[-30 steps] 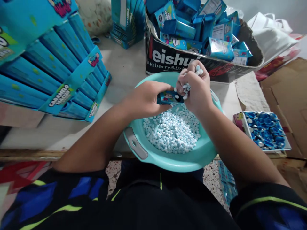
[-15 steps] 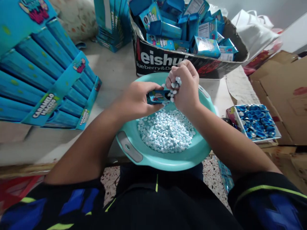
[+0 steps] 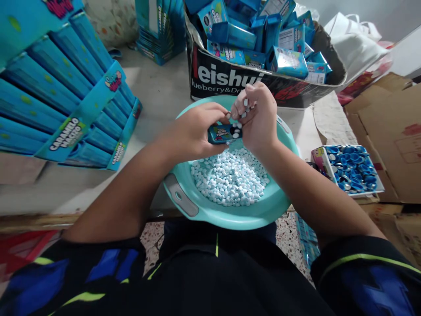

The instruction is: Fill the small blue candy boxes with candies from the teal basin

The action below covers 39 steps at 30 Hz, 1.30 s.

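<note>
My left hand (image 3: pixel 200 131) is closed around a small blue candy box (image 3: pixel 219 134), held sideways with its mouth toward my right hand. My right hand (image 3: pixel 258 116) is curled around some small white candies (image 3: pixel 245 107), and a few of them sit at the mouth of the box. Under both hands is a turquoise basin (image 3: pixel 243 219) with grey handles. A heap of white and pale blue candies (image 3: pixel 230 180) covers its bottom. How many candies are inside the box is hidden.
A black cardboard box (image 3: pixel 217 81) full of blue candy boxes (image 3: pixel 286 61) stands behind the basin. On the left is a display carton (image 3: pixel 85 107) of blue packs. A small tray (image 3: pixel 332 171) of blue caps lies right, near a brown carton (image 3: pixel 381 131).
My right hand has turned and tipped over the box's mouth, and fewer candies show in its fingers. The whole view has shifted slightly. My left hand still holds the box.
</note>
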Tool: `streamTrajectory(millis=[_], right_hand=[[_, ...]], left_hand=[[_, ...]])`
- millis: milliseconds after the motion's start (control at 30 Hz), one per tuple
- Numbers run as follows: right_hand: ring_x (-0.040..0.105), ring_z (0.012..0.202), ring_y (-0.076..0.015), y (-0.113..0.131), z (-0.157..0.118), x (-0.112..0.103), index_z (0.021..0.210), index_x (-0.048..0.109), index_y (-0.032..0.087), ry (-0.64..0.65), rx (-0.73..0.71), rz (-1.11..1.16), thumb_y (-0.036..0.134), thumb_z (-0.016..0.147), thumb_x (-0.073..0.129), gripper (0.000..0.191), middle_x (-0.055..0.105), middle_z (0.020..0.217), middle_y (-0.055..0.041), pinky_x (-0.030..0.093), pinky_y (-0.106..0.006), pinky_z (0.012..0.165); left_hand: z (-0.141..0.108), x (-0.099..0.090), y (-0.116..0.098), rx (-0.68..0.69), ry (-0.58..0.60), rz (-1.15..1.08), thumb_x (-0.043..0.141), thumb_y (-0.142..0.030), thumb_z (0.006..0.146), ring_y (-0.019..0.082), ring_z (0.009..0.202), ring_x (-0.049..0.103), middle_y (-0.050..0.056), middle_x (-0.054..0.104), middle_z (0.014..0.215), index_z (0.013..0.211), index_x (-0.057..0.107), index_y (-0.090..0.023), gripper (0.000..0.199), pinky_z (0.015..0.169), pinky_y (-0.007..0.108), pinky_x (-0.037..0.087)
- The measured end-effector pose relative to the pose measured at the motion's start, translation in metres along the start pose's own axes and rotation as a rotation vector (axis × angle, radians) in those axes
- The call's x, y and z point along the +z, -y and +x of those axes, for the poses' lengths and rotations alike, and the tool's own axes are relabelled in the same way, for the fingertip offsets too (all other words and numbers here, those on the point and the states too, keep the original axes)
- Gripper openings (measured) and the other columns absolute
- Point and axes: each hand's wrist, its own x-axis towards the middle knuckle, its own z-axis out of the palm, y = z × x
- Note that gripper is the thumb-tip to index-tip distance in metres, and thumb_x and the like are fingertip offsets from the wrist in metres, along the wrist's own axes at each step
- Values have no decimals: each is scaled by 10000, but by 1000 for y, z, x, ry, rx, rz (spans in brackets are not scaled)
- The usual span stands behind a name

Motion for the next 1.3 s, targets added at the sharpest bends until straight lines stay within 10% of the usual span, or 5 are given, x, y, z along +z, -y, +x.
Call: streamTrajectory(millis=[433, 867, 1300], right_hand=[[465, 626, -162, -8, -1, 15, 700, 307, 272, -122, -46, 859, 630, 940, 636, 542, 431, 742, 13, 467, -344, 612], [594, 766, -215, -12, 5, 9, 728, 261, 275, -83, 30, 549, 913, 878, 368, 664, 516, 803, -43, 571, -402, 681], [525, 601, -159, -5, -4, 11, 648, 313, 270, -160, -87, 747, 642, 927, 606, 550, 430, 672, 22, 497, -359, 636]], left_hand=[[-3, 2, 7, 138, -45, 83, 769, -334, 776, 293, 1171, 685, 95, 733, 1218, 1062, 685, -205, 325, 1040, 402, 532], [-6, 2, 5, 117, -101, 0, 776, -288, 784, 240, 977, 684, 49, 713, 1048, 971, 585, -246, 271, 841, 357, 535], [-7, 4, 0, 59, -182, -24, 780, -225, 798, 198, 883, 698, 17, 728, 1002, 1000, 604, -228, 267, 764, 326, 543]])
